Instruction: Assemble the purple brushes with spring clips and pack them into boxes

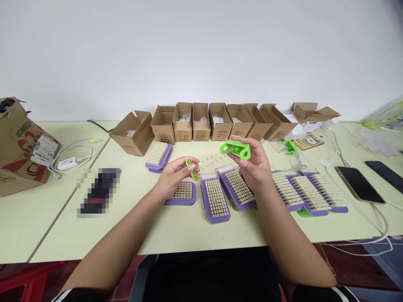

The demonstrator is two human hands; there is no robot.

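Above the middle of the table, my left hand [176, 174] pinches a small flat green plastic piece [191, 170]. A thin metal coil spring [212, 160] stretches from that piece to a green plastic bracket [236, 149] with round holes. My right hand [256, 163] grips the bracket between thumb and fingers. Below the hands lie purple trays filled with rows of small pale pegs, among them one upright tray [215, 199] and one tilted tray [237, 188]. Another purple tray [181, 193] is partly hidden by my left hand.
Several open cardboard boxes [201, 121] line the wall. Stacked purple trays [159, 156] stand at the left. More peg trays [310, 193], a phone [359, 184] and white cables [380, 218] lie on the right. A large carton [25, 147] and a charger [67, 162] sit at far left.
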